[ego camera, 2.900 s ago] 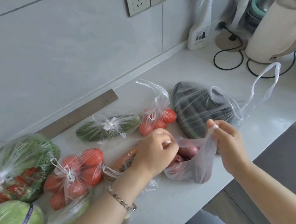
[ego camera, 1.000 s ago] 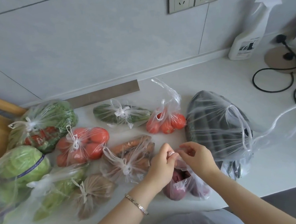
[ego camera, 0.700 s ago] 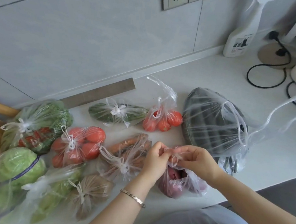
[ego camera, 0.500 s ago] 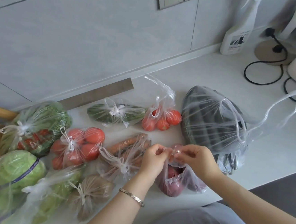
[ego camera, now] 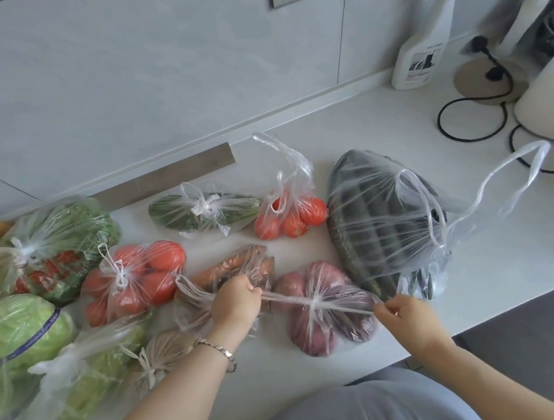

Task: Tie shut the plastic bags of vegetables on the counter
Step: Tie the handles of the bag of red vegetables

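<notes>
A clear bag of purple-red potatoes lies near the counter's front edge, its two handles drawn into a knot over the middle. My left hand grips the left handle end and my right hand pinches the right end; both strands are stretched taut. Behind sits a large bag of dark cucumbers with loose handles trailing right, and a small bag of tomatoes with its handles standing up. A carrot bag lies partly under my left hand.
Several knotted bags fill the left: cucumber, tomatoes, greens, cabbage, pale greens, a brown bundle. A spray bottle, black cords and a white appliance stand at the back right. The counter edge is just below the bag.
My hands were close together above the potato bag working the handles; now they have pulled apart sideways, drawing the handles tight into a knot. The bag lies flatter.
</notes>
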The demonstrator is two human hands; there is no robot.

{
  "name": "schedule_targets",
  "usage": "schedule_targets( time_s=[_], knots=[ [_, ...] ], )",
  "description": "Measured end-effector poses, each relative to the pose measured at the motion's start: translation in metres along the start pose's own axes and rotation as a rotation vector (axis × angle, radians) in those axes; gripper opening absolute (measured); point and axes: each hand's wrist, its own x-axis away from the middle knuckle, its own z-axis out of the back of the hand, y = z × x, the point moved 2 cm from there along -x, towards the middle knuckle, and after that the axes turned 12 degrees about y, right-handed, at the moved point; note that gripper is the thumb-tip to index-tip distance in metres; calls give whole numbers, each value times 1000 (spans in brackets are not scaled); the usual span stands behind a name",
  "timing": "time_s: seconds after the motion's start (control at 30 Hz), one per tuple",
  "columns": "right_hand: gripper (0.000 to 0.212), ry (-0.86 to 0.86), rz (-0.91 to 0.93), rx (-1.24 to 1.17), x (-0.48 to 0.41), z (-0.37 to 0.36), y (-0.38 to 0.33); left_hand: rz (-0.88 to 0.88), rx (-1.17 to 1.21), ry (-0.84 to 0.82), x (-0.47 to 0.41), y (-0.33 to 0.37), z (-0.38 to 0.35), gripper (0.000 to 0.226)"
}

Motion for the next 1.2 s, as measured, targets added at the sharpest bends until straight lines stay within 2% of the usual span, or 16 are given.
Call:
schedule_targets(
  time_s=[0.07, 0.13, 0.23, 0.33, 0.37, 0.4, 0.47, 0.57, 0.67, 0.73, 0.77, 0.83, 0.9, 0.97, 1.1, 1.2],
  knots=[
    [48, -23, -61, -26, 1, 2, 1, -42, -34, 8, 0, 2, -2, 17],
    [48, -16, -78, -112, -2, 8, -6, -36, 49, 19, 0, 7, 0, 18],
    [38, -55, -17, -352, -8, 21, -30, 46, 436, -34, -3, 15, 8, 20],
    [21, -201, 4, -691, -8, 24, -60, 200, 1052, -404, 11, 37, 16, 29],
    [19, -235, 24, -740, -8, 23, -68, 203, 1163, -536, 18, 45, 18, 31],
    [17, -248, 50, -758, -9, 21, -75, 162, 1174, -631, 24, 51, 20, 32],
    [15, -223, 86, -784, -12, 15, -84, 30, 1036, -704, 33, 59, 18, 32],
    [10, -159, 109, -781, -19, 10, -90, -30, 935, -679, 38, 68, 15, 28],
    [5, -112, 105, -780, -24, 2, -88, 55, 1003, -608, 32, 70, 10, 28],
    [10, -95, 55, -768, -26, -5, -79, 103, 1037, -563, 26, 69, 7, 29],
    [11, -126, 71, -698, -25, -10, -75, 117, 1041, -547, 23, 68, 6, 30],
    [13, -237, 208, -396, -19, -22, -67, 131, 1054, -527, 22, 68, 4, 30],
    [27, -268, 317, -210, -12, -34, -64, 140, 1074, -506, 23, 69, 3, 29],
    [26, -217, 311, -251, -9, -38, -64, 158, 1118, -492, 24, 71, 1, 29],
    [25, -229, 94, -632, -4, -37, -68, 197, 1225, -390, 23, 69, -1, 28],
    [35, -250, 80, -615, -7, -37, -63, 125, 1080, -291, 14, 52, -4, 26]
  ],
)
